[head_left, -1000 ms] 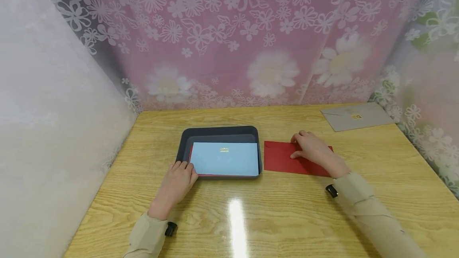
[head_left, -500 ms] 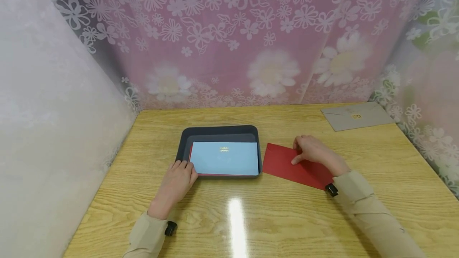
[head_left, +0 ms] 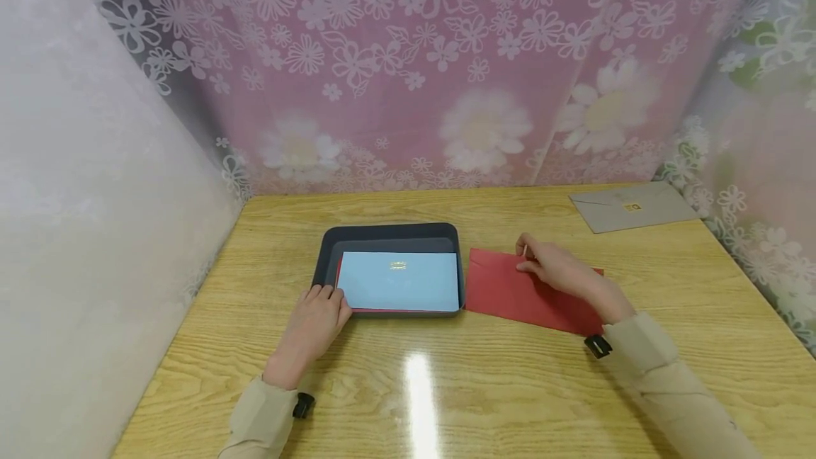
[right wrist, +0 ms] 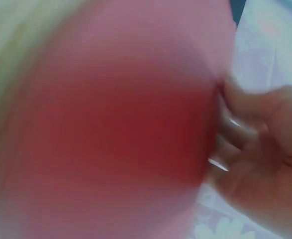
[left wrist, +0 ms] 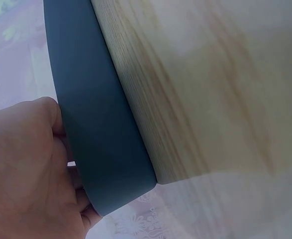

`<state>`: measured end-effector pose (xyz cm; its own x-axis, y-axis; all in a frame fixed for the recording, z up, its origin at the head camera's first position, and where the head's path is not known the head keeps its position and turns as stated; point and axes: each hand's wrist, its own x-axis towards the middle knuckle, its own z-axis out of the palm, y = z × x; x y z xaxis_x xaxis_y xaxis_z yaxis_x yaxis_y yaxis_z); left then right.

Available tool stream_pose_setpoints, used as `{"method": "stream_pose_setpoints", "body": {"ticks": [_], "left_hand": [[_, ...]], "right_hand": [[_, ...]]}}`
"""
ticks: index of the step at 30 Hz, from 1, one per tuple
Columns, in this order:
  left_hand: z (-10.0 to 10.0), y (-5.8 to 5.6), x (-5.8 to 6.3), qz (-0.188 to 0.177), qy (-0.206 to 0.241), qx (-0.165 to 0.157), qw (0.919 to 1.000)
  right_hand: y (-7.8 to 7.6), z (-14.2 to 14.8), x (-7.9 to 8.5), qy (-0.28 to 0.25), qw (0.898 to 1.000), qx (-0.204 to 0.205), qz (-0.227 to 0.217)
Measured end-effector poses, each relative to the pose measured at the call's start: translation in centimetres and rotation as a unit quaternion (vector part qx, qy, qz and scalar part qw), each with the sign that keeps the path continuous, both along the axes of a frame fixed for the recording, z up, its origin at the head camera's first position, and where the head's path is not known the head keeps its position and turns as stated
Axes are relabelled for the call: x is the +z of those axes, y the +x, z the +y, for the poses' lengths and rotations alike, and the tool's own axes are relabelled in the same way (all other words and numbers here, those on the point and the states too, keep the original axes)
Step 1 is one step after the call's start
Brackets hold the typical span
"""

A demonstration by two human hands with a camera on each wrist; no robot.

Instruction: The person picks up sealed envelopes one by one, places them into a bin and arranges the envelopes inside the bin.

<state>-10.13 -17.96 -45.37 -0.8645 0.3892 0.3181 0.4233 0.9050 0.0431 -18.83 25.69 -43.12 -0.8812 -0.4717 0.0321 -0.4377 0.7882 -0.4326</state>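
At the front left corner of a dark grey tray [head_left: 389, 233], my left hand [head_left: 315, 328] grips the rim, fingers curled over the wall. The left wrist view shows the tray's outer wall [left wrist: 96, 119] beside that hand. A light blue envelope [head_left: 398, 289] with a gold mark lies in the tray, over something red whose thin edge shows at its left and front. To the tray's right, my right hand [head_left: 561, 273] pinches a red envelope [head_left: 503, 289] by its far edge, between thumb and fingers. In the blurred right wrist view the red envelope [right wrist: 126, 134] hangs from the fingertips.
A grey envelope [head_left: 659, 204] with a gold seal lies at the table's back right corner. Flower-printed curtains [head_left: 395, 76] close off the back and right of the wooden table [head_left: 510, 388]. A pale curtain [head_left: 108, 232] stands on the left.
The red envelope has turned, its right end swinging nearer the front, and its far edge has come up in my right hand. My left hand and the tray have stayed put.
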Motion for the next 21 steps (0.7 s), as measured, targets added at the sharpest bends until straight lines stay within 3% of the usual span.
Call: {"method": "stream_pose_setpoints", "body": {"ticks": [6, 12, 21], "left_hand": [[0.0, 0.1, 0.2, 0.006, -0.001, -0.004, 1.0000], [0.0, 0.0, 0.1, 0.009, 0.002, -0.004, 0.9999], [0.0, 0.0, 0.2, 0.005, 0.002, -0.004, 1.0000]], "right_hand": [[0.3, -0.6, 0.1, -0.001, 0.989, -0.042, 0.145], [0.1, -1.4, 1.1, -0.019, 0.956, -0.039, 0.290], [-0.1, -5.1, 4.7, -0.030, 0.914, -0.031, 0.404]]}}
